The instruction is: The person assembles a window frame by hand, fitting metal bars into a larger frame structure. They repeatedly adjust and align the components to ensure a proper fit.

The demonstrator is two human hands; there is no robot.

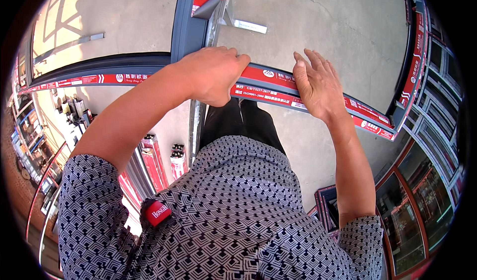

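A large dark grey window frame (pixel 266 83), its profiles covered with red printed film, lies across in front of my body. My left hand (pixel 213 75) is closed round the near rail, beside its joint with the grey crossbar (pixel 186 32). The curled fingers hide that part of the rail. Further right on the same rail rests my right hand (pixel 318 86), fingers stretched out and thumb apart, holding nothing. Beyond my left hand, a pointed dark grey piece (pixel 209 7) sticks out at the crossbar, next to a bare metal bar (pixel 218 19).
Concrete floor (pixel 328 27) shows through the frame's openings, with a short pale strip (pixel 252 27) beyond the rail. Red-wrapped profiles (pixel 154 163) stand at lower left. Stacked grey frames (pixel 437 116) and a brown-framed glass panel (pixel 405 215) are at the right.
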